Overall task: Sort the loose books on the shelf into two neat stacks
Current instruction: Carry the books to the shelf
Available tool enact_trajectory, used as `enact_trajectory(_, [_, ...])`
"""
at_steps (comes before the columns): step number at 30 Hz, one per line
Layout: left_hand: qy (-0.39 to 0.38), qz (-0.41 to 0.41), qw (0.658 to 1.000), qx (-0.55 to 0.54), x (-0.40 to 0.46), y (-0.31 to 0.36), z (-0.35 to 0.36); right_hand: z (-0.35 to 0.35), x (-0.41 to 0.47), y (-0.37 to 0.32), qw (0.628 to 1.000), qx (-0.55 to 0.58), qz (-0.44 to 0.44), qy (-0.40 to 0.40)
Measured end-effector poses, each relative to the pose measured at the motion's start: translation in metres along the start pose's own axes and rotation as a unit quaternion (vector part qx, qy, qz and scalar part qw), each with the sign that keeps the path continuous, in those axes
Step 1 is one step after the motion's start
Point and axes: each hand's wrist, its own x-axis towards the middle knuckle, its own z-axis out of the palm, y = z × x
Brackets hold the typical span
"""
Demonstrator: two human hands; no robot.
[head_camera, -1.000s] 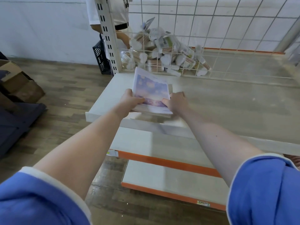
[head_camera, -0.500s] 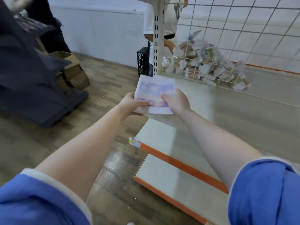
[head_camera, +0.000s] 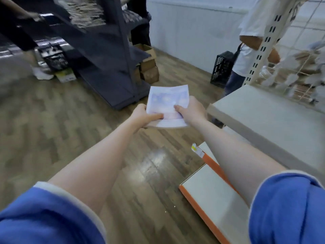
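A thin stack of books (head_camera: 168, 101) with a pale blue-and-pink cover hangs over the wooden floor, left of the shelf. My left hand (head_camera: 142, 117) grips its near left edge, thumb on the cover. My right hand (head_camera: 190, 110) grips its near right edge, thumb on top as well. The beige shelf board (head_camera: 260, 113) lies to the right of the books, apart from them.
A dark grey shelving unit (head_camera: 105, 50) stands ahead on the left with cardboard boxes (head_camera: 149, 67) at its foot. A person in a white shirt (head_camera: 253, 41) stands behind the perforated upright (head_camera: 263, 44), beside a black crate (head_camera: 222, 69). Lower orange-edged shelves (head_camera: 211, 196) jut out at right.
The books have come off the shelf board and now hang over the floor to its left. The view has swung left, bringing the dark shelving into sight.
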Motion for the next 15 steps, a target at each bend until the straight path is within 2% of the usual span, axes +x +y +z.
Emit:
enact_trajectory(6, [0.050,-0.047,0.997,-0.019,-0.013,-0.069,-0.097,0.081,-0.006,-0.094,0.994,-0.047,-0.054,-0.079])
enact_trajectory(15, [0.114,-0.118,0.985,-0.050,-0.027,-0.177,-0.235,0.212,-0.030,-0.226,0.976,-0.058,-0.109,-0.178])
